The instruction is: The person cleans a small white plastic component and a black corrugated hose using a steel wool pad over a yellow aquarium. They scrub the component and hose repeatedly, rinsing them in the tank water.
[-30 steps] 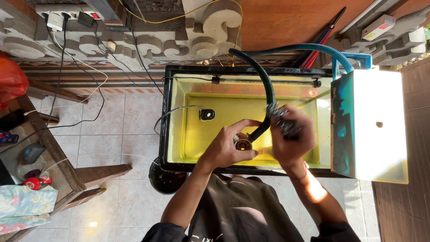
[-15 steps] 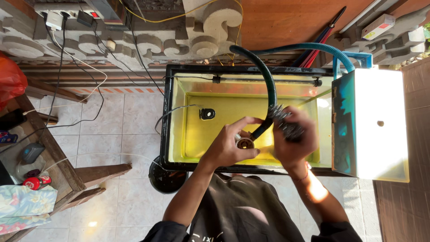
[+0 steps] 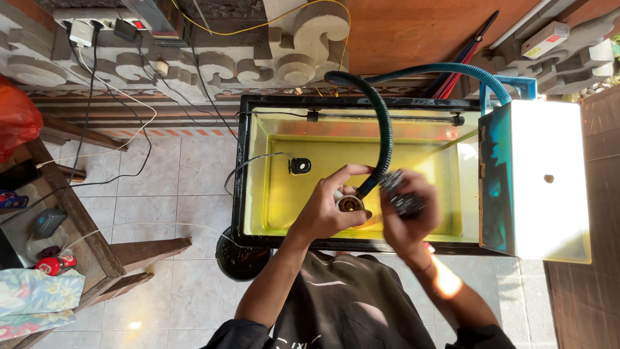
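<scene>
Glass tank (image 3: 252, 161) w/ yellow floor, dark ribbed hose (image 3: 385, 129) arching from 12 o'clock down over it, long axis approx 12-to-7, open end pointing 7 o'clock, left hand (image 3: 326, 207) closed on that end, right hand (image 3: 407, 210) at 3 o'clock closed on dark scrubber (image 3: 397, 189) beside hose.

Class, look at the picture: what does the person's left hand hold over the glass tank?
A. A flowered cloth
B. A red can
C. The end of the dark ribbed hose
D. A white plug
C: the left hand grips the open end of the dark ribbed hose, which arches over the glass tank.
</scene>
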